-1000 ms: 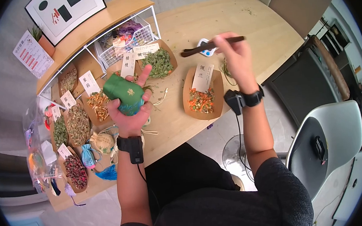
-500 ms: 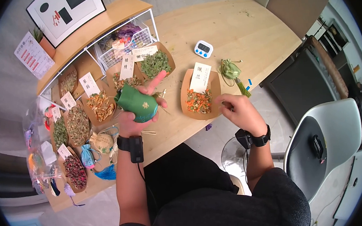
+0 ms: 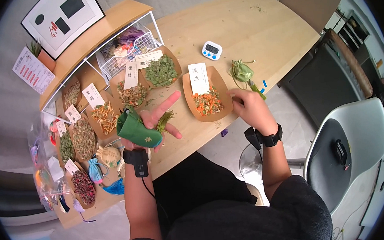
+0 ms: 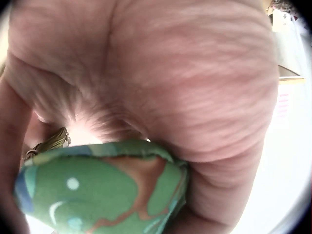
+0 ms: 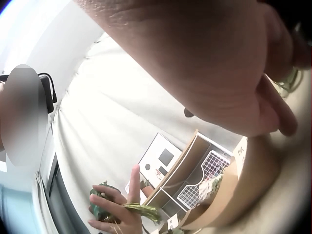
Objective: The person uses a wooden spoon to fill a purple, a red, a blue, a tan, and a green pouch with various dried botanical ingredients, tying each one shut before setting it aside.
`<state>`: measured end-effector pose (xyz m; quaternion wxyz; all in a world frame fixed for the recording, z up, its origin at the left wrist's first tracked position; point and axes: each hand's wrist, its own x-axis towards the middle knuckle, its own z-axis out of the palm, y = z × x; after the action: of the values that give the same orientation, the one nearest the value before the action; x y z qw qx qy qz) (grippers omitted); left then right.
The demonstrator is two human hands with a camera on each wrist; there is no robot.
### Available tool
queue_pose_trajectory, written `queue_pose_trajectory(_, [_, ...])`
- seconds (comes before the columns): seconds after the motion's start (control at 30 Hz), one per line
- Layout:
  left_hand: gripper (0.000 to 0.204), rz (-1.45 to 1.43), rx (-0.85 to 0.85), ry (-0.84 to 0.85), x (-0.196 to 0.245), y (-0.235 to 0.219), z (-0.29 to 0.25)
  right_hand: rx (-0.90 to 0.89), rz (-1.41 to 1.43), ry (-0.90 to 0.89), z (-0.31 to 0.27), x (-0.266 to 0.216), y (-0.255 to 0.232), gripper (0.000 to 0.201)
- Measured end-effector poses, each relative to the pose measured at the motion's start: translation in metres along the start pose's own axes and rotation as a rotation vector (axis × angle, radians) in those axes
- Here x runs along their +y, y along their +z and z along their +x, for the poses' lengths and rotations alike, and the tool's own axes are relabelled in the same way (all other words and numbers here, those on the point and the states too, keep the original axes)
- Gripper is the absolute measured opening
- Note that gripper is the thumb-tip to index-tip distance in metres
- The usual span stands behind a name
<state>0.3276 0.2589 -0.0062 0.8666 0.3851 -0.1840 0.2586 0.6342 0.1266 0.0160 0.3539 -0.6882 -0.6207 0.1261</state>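
wooden table (image 3: 243,21) by a white wall; left hand (image 3: 154,123) gripping green pouch (image 3: 135,130), right hand (image 3: 247,106) unclear

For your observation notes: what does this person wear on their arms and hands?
Both hands, the left hand and the right hand, are bare, without gloves or rings visible. Each wrist carries a black strap with a small black camera box and a thin dark cable running up the forearm. Dark sleeves cover the upper arms.
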Motion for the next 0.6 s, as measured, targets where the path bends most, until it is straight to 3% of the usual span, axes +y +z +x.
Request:
queue_pose_trajectory(0.1, [0.047, -0.01, 0.005, -0.007, -0.002, 0.004, 0.0, 0.132, 0.084, 0.001, 0.011, -0.027, -0.009, 0.027])
queue_pose_trajectory(0.27, [0.048, -0.029, 0.019, -0.061, 0.001, 0.006, 0.001, -0.133, 0.355, -0.559, 0.013, -0.086, 0.014, 0.024])
queue_pose_trajectory(0.47, [0.056, -0.015, 0.017, -0.092, -0.001, 0.003, -0.001, -0.114, 0.28, -0.741, 0.035, -0.105, 0.049, 0.023])
queue_pose_trajectory(0.6, [0.059, -0.046, -0.02, -0.053, 0.0, -0.02, -0.023, -0.208, 0.238, -0.721, 0.04, -0.103, 0.053, 0.018])
